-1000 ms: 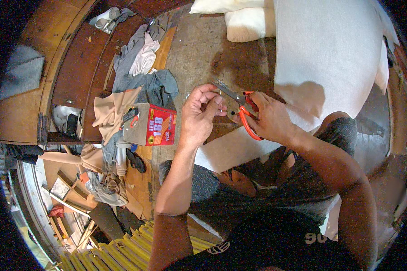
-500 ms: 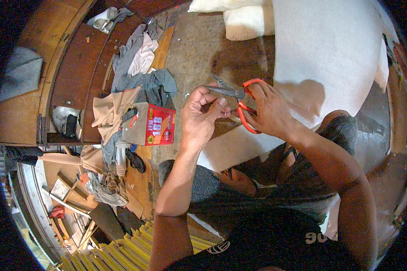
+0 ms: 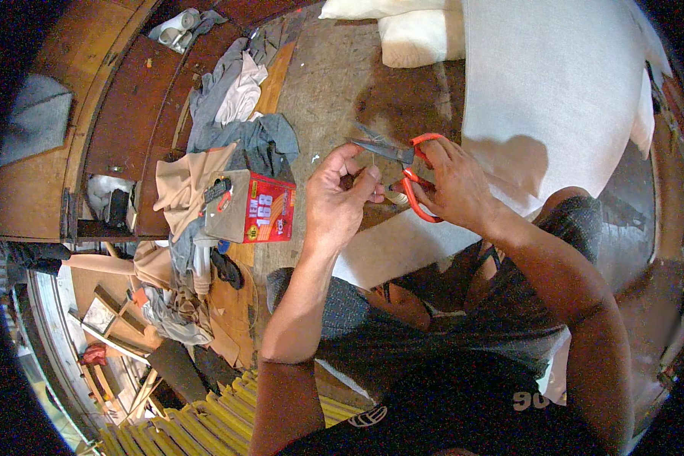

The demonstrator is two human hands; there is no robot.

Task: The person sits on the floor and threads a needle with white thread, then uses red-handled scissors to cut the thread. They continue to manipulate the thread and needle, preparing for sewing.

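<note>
"How is the right hand gripping?"
"Its grip is wrapped round one pair of orange-handled scissors, handles spread and blades parted, held between the two hands with the tips by the left fingers."
"And the left hand?"
"Its grip is a pinch, thumb against finger, on one thin pale strand."
"Count the rest?"
"One red-sided box to the left, two white padded pieces at the top, one broad white sheet on the right."
</note>
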